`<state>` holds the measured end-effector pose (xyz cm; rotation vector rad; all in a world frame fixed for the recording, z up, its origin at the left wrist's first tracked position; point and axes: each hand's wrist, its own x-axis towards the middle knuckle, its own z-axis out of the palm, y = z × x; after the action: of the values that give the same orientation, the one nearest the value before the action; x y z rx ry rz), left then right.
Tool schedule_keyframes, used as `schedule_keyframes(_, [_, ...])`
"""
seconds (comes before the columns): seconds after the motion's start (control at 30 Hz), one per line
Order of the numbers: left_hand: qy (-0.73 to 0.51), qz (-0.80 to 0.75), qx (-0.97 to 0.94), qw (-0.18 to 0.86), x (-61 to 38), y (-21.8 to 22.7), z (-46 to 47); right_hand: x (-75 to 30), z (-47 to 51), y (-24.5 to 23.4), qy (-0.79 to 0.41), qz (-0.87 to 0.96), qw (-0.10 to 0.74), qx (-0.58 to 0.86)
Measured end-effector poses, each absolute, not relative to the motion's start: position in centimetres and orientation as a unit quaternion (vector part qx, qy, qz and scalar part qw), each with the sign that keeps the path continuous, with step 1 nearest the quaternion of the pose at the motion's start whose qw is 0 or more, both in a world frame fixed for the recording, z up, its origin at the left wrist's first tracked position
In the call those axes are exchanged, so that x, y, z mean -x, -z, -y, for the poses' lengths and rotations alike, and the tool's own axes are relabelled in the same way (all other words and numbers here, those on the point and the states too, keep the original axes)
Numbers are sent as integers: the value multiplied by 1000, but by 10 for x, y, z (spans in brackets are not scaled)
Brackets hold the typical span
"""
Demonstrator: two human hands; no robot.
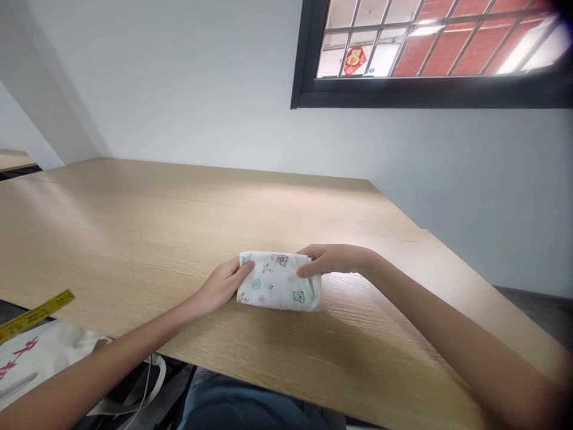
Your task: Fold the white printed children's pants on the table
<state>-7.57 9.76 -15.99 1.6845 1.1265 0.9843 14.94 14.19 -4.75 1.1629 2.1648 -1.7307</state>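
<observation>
Small folded white cloth (pixel 280 281) with a pastel print of little green and pink figures lies flat on the light wood-grain desk (pixel 134 239), toward its near edge, roughly centre of view. Left hand (pixel 221 286) at the cloth's 9 o'clock end: fingers curled round that edge, thumb on top, pinching the fabric lightly. Right hand (pixel 333 260) at the cloth's 2 o'clock corner: fingers bent and laid over the top right of the fold, gripping that end; how far the fingers tuck underneath cannot be told. Both forearms run in from the lower corners of the view. The cloth is a compact rectangle, long side left to right; the fold layers show only at the lower right corner. Off the desk at 8 o'clock, below its near edge, a white canvas tote bag (pixel 40 352) with red lettering; its contents are not visible. A yellow measuring tape (pixel 38 310) lies across the bag's upper side. At 1 o'clock, high on the pale wall, a black-framed window (pixel 430 95) with a grille.
</observation>
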Motion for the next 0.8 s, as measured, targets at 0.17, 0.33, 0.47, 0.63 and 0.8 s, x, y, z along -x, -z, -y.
schedule_keyframes(0.17, [-370,-527,-686,338,71,162,-110,-159,-156,61,560,-696,43,-447])
schedule_keyframes(0.33, [-393,-576,-681,225,62,161,-111,-145,-137,63,249,-791,36,-557])
schedule_keyframes(0.47, [-342,-530,-775,22,48,158,-102,-113,-102,88,-103,-858,-63,-500])
schedule_keyframes(0.63, [-232,-449,-861,53,47,165,-99,-108,-92,128,-56,-879,-56,-471])
schedule_keyframes(0.8, [-278,-470,-810,213,70,176,-99,-149,-103,131,98,-843,-153,-505])
